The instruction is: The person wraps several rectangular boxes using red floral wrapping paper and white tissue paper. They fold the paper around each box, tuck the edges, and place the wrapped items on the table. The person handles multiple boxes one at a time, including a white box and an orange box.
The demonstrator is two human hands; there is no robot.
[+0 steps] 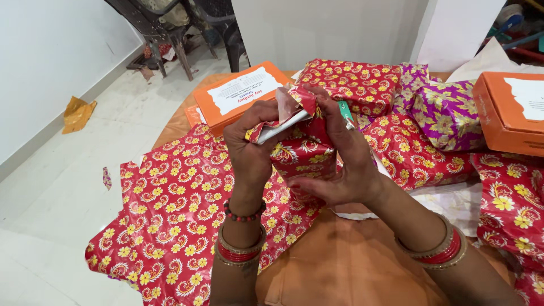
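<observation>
White floor tiles and a pale wall surrounded an orange-brown desk [340, 266] strewn with gift wrap. Above its middle, the left hand [252, 150] and right hand [340, 153], both closed, gripped a small box half-wrapped in red floral paper [300, 153], pinching its folded top flap. A loose sheet of red floral wrapping paper [170, 221] lay over the desk's left edge. Wrapped red parcels [351, 82], a purple floral parcel [447, 113] and an orange cardboard box [238, 93] sat along the far edge.
</observation>
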